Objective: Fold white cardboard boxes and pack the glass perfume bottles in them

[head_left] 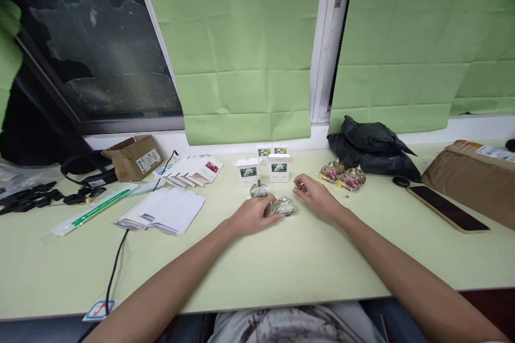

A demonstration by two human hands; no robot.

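Glass is what both hands are working around: a small clear bottle (284, 206) is sitting on the pale green table (257, 262), near the middle and a little toward the far side. The left hand (252, 217) is lying on the table with its fingers curling against the bottle's left side, touching it; whether they are actually clamping it I cannot tell. The right hand (316, 196) is resting just beside the bottle on the right, its fingertips pinching together over something too small to make out. A second clear bottle (259, 189) is standing just behind the left hand. Small white boxes (279, 167) with flower pictures are standing behind that. Two pink-filled bottles (341, 176) are lying to the right, in front of a black bag (372, 147). A phone (446, 208) is lying further right.
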